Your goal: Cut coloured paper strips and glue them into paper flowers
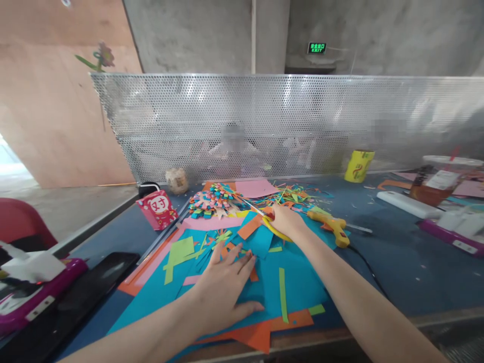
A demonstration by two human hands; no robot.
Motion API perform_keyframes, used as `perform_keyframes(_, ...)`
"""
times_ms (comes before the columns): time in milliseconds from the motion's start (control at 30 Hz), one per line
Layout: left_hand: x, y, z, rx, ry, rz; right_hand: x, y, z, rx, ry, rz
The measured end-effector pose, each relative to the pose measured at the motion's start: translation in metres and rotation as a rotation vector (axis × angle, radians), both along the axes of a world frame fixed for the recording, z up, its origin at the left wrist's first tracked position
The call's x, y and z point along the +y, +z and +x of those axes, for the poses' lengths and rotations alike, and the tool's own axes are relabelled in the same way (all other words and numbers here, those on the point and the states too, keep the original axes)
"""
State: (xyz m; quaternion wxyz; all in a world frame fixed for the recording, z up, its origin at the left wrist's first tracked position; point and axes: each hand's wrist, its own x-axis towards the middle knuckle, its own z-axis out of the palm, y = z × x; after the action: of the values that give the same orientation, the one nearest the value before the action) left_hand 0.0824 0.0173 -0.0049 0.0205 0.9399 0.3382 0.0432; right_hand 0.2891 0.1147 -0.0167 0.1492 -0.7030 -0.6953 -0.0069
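My left hand (224, 285) lies open with fingers spread on the blue paper sheets (302, 282), over small orange and green scraps. In my right hand (284, 221) is a pair of scissors with yellow handles (280, 233), their blades pointing away to the left. An orange paper piece (249, 227) lies just under the scissors. Beyond the blades stands a fringed paper cluster (214, 201) in pink, blue, orange and green. Light green paper pieces (181, 249) and a narrow green strip (283, 295) rest on the blue paper.
A yellow glue gun (328, 224) lies right of my right hand, its cord trailing forward. Paper shreds (293, 194) pile up behind. Around are a red packet (157, 206), a black phone (102, 277), purple power strips (454, 237), a yellow roll (359, 166) and a perforated metal screen (170, 111).
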Motion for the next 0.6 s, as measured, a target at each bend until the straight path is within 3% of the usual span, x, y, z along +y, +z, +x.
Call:
perform_keyframes(233,0.002,0.001,-0.005,-0.056,-0.04,0.014,-0.006,0.01,0.002,0.021,-0.057,0.036)
perform_keyframes(400,0.034,0.008,-0.028,-0.096,0.175,0.131,-0.007,0.011,-0.001,0.023,-0.088,0.042)
perform_keyframes(533,0.064,0.005,-0.049,-0.121,0.323,0.13,-0.008,0.008,-0.007,0.009,-0.074,0.024)
perform_keyframes(600,0.073,0.0,-0.057,-0.246,0.316,0.102,-0.009,0.006,-0.01,0.002,-0.062,0.017)
